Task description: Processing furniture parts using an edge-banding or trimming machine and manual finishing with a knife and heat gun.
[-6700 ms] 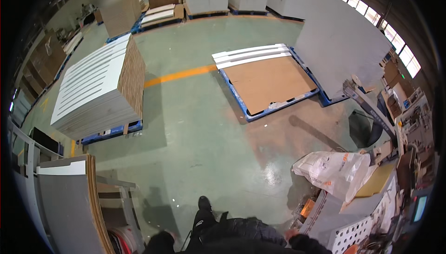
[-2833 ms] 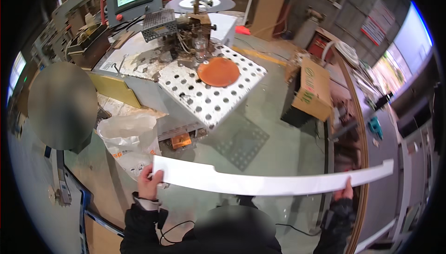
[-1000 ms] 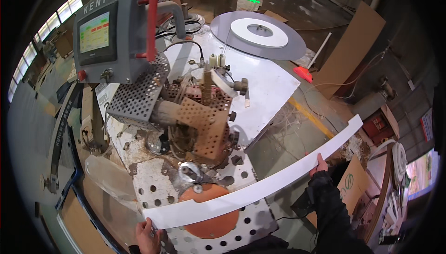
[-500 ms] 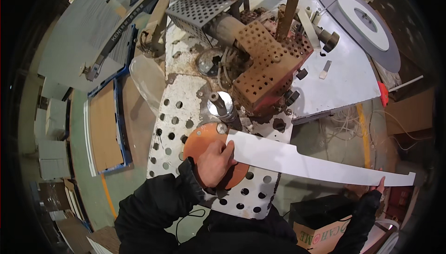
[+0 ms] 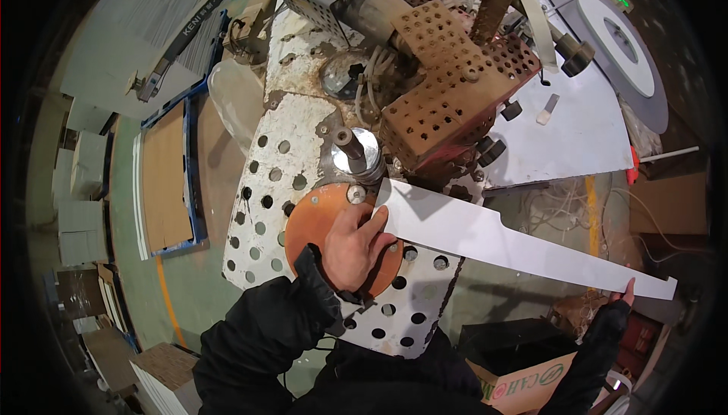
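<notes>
A long white board [image 5: 462, 227] with a stepped, tapering outline stretches from the machine's round guide out to the right. My left hand [image 5: 353, 252] is closed on its wide end, thumb and forefinger at the edge, above an orange disc [image 5: 305, 229] on the perforated table. At the narrow far end my right hand [image 5: 626, 292] grips the lower edge; part of its fingers is hidden under the board. The wide end's tip lies beside the metal spindle with a shiny round base [image 5: 356, 151]; whether they touch, I cannot tell.
A rusty perforated machine housing [image 5: 447, 85] stands just beyond the spindle. The white table [image 5: 262, 157] is full of holes. An open cardboard box [image 5: 523, 381] sits low at the right, below the board. Stacked panels [image 5: 163, 180] rest on a pallet at the left.
The board's wide end has moved up and closer to the spindle, with my left hand following. My right hand still grips the narrow end. The whole view has shifted slightly.
</notes>
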Available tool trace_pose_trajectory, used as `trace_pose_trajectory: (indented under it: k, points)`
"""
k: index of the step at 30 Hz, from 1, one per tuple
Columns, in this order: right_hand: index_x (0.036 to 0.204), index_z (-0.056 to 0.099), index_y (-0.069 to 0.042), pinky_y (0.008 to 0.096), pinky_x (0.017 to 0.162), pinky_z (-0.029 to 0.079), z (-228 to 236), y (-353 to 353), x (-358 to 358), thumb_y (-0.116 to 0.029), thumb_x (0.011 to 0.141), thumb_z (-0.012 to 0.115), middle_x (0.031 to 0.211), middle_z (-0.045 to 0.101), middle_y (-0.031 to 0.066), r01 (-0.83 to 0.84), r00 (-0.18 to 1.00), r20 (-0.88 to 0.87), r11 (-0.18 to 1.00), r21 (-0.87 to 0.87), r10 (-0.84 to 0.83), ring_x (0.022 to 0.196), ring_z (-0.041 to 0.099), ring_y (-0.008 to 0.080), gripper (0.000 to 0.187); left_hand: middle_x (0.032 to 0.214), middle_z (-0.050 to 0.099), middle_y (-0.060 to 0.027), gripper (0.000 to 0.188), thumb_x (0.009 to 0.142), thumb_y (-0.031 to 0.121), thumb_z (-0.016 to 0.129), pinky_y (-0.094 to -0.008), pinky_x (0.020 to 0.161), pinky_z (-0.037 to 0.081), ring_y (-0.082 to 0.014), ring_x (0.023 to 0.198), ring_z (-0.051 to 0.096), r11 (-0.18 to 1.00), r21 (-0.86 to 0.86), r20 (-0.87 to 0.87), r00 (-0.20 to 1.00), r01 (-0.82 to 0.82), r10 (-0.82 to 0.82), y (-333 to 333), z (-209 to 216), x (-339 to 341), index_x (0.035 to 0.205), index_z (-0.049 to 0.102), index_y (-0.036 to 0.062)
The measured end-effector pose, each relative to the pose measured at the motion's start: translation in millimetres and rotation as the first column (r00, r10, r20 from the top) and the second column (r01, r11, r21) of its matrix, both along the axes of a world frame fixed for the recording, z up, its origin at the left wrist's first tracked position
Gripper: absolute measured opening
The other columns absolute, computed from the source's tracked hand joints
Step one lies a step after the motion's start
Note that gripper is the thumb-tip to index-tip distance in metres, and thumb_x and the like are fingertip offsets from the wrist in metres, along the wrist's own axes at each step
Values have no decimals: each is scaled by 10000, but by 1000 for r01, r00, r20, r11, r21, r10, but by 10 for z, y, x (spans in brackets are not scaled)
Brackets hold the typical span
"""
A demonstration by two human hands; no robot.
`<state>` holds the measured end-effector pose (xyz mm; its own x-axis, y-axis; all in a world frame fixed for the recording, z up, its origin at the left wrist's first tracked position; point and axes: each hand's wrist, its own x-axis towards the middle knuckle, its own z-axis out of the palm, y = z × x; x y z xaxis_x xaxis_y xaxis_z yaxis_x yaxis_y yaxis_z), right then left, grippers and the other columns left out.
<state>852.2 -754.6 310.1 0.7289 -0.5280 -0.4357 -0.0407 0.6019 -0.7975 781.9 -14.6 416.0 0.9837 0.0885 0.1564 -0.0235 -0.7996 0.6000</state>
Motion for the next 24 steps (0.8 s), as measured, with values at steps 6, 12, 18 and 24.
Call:
trace_pose_trajectory:
  k: [6, 12, 18, 24]
  points:
    - [1422, 409, 9, 390, 1116, 367, -9, -69, 126, -265, 1017, 485, 1413, 498, 109, -72, 997, -7, 996, -46, 71, 1282, 484, 246, 495, 1090, 623, -177, 416, 745, 117, 784, -369, 824, 502, -349, 964, 606, 997, -56, 19, 998, -51, 52, -24, 8, -2, 1123, 659, -3]
    - [1419, 421, 1, 391, 1117, 361, -38, -7, 237, -297, 1006, 509, 1411, 500, 104, -74, 997, 2, 997, 9, 74, 1280, 483, 244, 516, 1068, 640, -157, 401, 735, 123, 781, -371, 820, 494, -350, 957, 600, 991, -95, 23, 995, -91, 94, -23, -33, -25, 1097, 662, -4]
    - [1429, 382, 28, 394, 1126, 355, -64, -81, 301, -275, 1010, 497, 1433, 476, 122, -26, 1000, -15, 998, -49, 26, 1301, 467, 253, 530, 1021, 655, -124, 410, 714, 164, 794, -369, 763, 489, -338, 884, 593, 990, -83, 29, 993, -116, 119, -42, -51, 4, 1074, 669, 13]
    - [1425, 364, 38, 405, 1133, 353, -167, -85, 359, -251, 1009, 502, 1439, 467, 138, -14, 1000, -19, 999, -48, 13, 1308, 460, 262, 525, 980, 661, -105, 412, 701, 159, 802, -366, 747, 486, -320, 855, 590, 985, -111, -11, 991, -132, 131, -54, 7, 25, 1065, 674, 17]
